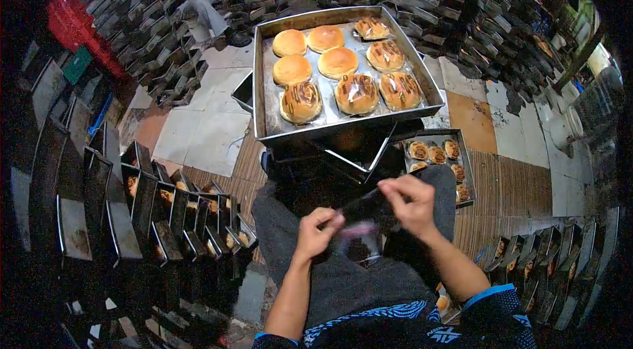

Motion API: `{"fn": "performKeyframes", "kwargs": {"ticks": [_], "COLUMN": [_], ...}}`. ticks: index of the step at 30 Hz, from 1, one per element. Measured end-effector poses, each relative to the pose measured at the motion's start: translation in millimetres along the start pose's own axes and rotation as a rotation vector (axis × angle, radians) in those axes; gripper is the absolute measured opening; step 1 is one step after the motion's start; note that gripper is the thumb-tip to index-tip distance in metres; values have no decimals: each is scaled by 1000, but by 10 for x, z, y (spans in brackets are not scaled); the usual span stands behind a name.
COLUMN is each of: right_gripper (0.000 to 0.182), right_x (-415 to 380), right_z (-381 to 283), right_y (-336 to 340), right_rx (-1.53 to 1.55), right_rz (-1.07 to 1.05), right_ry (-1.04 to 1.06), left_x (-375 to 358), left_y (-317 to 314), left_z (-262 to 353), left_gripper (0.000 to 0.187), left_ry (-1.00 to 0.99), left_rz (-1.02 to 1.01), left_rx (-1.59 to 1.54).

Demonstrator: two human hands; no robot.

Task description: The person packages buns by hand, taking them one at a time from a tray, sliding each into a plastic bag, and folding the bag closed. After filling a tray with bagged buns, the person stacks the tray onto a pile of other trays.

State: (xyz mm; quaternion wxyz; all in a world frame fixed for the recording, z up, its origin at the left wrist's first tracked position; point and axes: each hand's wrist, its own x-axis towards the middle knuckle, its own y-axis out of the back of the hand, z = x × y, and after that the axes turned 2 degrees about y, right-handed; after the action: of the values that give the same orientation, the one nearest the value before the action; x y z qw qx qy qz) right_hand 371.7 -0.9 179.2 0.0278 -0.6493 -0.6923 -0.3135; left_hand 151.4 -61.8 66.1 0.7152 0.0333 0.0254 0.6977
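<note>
My left hand (315,235) and my right hand (409,204) are above my lap, fingers pinched on a thin, clear plastic bag (359,240) stretched between them. Some pinkish print shows on it, though it is blurred. In front of my knees stands a raised metal tray (277,132). Plain golden buns (337,63) lie unwrapped in its left and middle part. Several buns in clear printed wrappers (357,94) fill the near row and the right side. Neither hand touches the tray.
A lower tray (469,184) of wrapped buns sits on the floor to the right. Stacked metal trays (165,233) with buns stand at left, more trays (537,260) at right. Tall tray stacks line the back. Another person (204,2) sits at the far left beside a tray.
</note>
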Motion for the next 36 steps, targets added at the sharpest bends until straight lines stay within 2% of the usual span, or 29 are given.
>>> {"fn": "performKeyframes", "kwargs": {"ticks": [1, 2, 3, 5, 6, 8, 9, 10, 11, 12, 13, 14, 16, 18, 19, 21, 22, 23, 24, 25, 26, 28, 29, 31, 32, 33, 34, 35, 36], "right_gripper": [9, 9, 11, 13, 12, 9, 8, 14, 25, 35, 43, 50, 55, 53, 56, 55, 53, 52, 46, 46, 43, 40, 39, 42, 47, 51, 55, 61, 62], "right_x": [130, 200, 265, 403, 541, 1005, 1344, 1751, 2169, 2715, 3187, 3634, 4281, 4681, 4807, 4902, 4878, 4852, 4803, 4820, 4879, 4851, 4655, 4128, 3782, 3612, 3052, 2608, 2200], "right_z": [-93, -172, -242, -376, -479, -423, -284, -98, -115, 250, 674, 837, 1451, 1449, 1352, 1004, 893, 873, 914, 1076, 1330, 1590, 1461, 963, 659, 925, 400, 335, 537], "right_y": [52, 51, 1, -139, -186, -311, -383, -491, -646, -732, -915, -1061, -1379, -1509, -1579, -1598, -1576, -1527, -1406, -1194, -928, -438, -315, -162, -32, 416, 330, 314, 350], "right_rx": [64, 61, 60, -7, -2, -57, -112, -198, -284, -423, -620, -798, -775, -835, -873, -1045, -1038, -1030, -870, -884, -711, -333, -127, 496, 598, 678, 826, 782, 824], "right_rz": [61, 59, 25, -33, -98, -271, -328, -229, -126, -232, -242, -467, -438, -608, -601, -810, -883, -950, -950, -951, -817, -446, -222, 180, 98, -292, -384, -330, -489], "right_ry": [-47, -47, 10, 194, 317, 614, 623, 582, 327, 365, 518, 300, 366, 193, 98, 58, 155, 249, 245, 241, 97, -148, -259, -628, -688, -582, -521, -332, -306], "left_x": [43, 111, 164, 340, 373, 370, 388, 379, 358, 349, 333, 328, 352, 391, 420, 419, 303, 315, 359, 383, 368, 391, 385, 342, 304, 289, 295, 327, 364], "left_y": [2, 3, 49, 128, 208, 384, 471, 552, 610, 632, 643, 662, 703, 729, 759, 765, 945, 891, 827, 765, 770, 738, 734, 741, 758, 769, 774, 766, 760], "left_z": [32, 181, 482, 319, 263, 99, 110, -28, -170, -211, -181, -147, -93, -179, -198, -156, -220, -232, -223, -193, -191, -203, -161, -34, -9, 46, 174, 199, 160], "left_gripper": [25, 13, 13, 11, 11, 9, 9, 9, 9, 9, 9, 9, 9, 10, 10, 13, 16, 16, 15, 15, 12, 12, 12, 13, 13, 13, 15, 15, 16], "left_ry": [140, 189, 330, 169, 163, 143, 141, 129, 117, 133, 136, 135, 113, 79, 83, -5, 338, 351, 249, 141, 5, 46, 100, 61, 78, 92, 74, 61, 54], "left_rz": [97, 228, 313, 535, 537, 686, 779, 812, 846, 858, 822, 787, 781, 802, 819, 856, 721, 723, 818, 905, 759, 782, 819, 775, 776, 776, 797, 792, 875], "left_rx": [-412, -703, -873, -812, -819, -976, -967, -967, -966, -978, -965, -951, -984, -1007, -1012, -1055, -1250, -1265, -1187, -1103, -1106, -1061, -1012, -1043, -1047, -1048, -935, -921, -783]}}
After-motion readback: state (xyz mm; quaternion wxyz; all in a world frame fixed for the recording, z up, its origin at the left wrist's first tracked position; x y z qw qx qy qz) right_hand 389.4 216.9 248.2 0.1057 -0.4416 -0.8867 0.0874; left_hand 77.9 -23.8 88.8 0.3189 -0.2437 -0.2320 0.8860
